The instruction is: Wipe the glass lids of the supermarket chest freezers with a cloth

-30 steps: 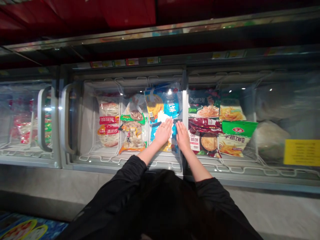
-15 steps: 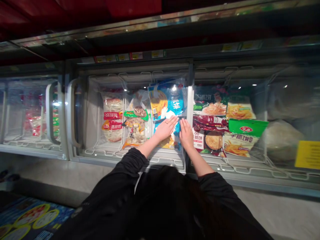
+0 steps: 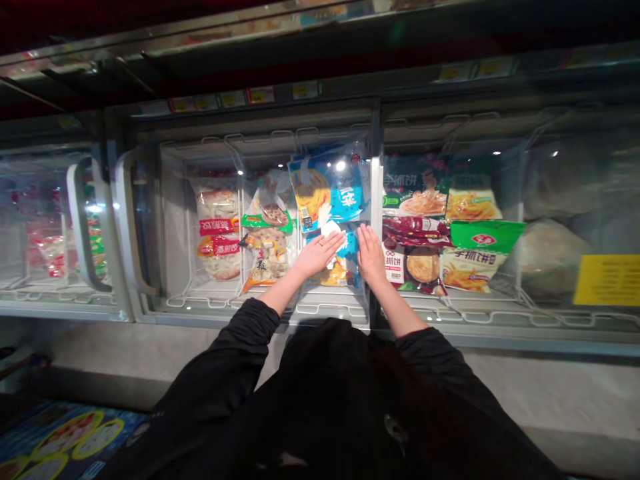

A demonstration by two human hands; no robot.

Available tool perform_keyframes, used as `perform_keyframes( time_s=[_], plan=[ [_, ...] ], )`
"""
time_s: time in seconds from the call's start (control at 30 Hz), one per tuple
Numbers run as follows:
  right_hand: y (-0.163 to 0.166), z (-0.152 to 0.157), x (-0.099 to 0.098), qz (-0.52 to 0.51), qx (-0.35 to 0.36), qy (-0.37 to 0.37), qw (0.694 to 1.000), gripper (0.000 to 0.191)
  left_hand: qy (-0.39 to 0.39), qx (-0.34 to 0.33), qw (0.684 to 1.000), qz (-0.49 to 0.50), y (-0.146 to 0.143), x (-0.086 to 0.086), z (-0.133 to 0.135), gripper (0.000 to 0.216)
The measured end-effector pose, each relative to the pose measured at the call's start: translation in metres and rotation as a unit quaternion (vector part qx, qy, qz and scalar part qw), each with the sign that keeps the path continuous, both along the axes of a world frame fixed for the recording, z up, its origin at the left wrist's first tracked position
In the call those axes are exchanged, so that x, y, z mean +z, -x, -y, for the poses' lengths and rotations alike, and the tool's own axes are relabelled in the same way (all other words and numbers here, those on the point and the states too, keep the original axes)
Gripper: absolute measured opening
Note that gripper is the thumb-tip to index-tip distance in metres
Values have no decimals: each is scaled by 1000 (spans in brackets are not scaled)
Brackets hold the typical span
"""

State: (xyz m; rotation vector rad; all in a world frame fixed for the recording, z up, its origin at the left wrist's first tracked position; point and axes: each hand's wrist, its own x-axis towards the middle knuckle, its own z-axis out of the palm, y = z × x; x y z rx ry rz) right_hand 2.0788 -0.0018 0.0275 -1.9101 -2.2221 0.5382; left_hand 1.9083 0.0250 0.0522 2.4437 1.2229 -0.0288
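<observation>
My left hand lies flat and slanted on the clear freezer lid, fingers straight and close together. Under it is a white cloth, which shows past the fingers; whether it is cloth or tissue is hard to tell. My right hand rests by the lid's right edge, fingers stretched out, with nothing in it. Below the lid, a blue-and-yellow food bag lies just beyond my hands. Another blue bag is partly covered by my left hand.
Bags of dumplings and a bag with an orange edge lie to the left under the lid. A green-topped bag is on the right. A vertical white handle stands at left, and a yellow sign at far right.
My left hand and the white cloth have slid together slightly toward me over the lid. My right hand stays by the lid's edge. The view has shifted a little.
</observation>
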Motion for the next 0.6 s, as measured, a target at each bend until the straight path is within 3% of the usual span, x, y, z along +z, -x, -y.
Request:
perform_keyframes(
  time_s=[0.07, 0.13, 0.23, 0.3, 0.4, 0.47, 0.53, 0.6],
  plan=[
    [4, 3, 3, 4, -10, 9, 1000, 49, -11, 27, 1000, 5, 11, 1, -10, 44],
    [11, 11, 7, 4, -16, 20, 1000, 50, -32, 96, 995, 3, 13, -1, -14, 48],
    [23, 28, 11, 0, -26, 34, 999, 49, -47, 171, 984, -5, 2, -9, 8, 49],
    [28, 43, 11, -1, -39, 36, 999, 49, -37, 138, 990, -7, -2, -14, 32, 47],
    [31, 63, 9, 0, -57, 36, 998, 48, 2, -28, 1000, 10, 9, -16, 56, 44],
    [30, 77, 7, 3, -59, 35, 998, 48, 11, -91, 996, 20, 20, -15, 58, 44],
    [30, 90, 6, 8, -59, 32, 998, 47, -3, -49, 999, 14, 25, -13, 57, 46],
    [31, 103, 6, 11, -63, 28, 998, 47, -23, 51, 998, -1, 19, -11, 65, 48]
  ],
)
